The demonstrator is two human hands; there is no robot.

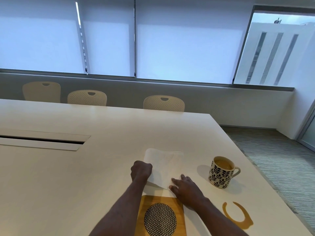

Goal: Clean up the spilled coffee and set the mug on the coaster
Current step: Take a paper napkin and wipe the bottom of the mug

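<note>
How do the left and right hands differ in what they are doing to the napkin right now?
The left hand is closed in a fist on the napkin's left edge; the right hand lies with fingers spread at its near corner. The left hand sits farther from the coffee ring than the right. Both touch the napkin; neither touches the mug.

Soft backlight from blinds (pixel 105 45); wide-angle edge distortion.
</note>
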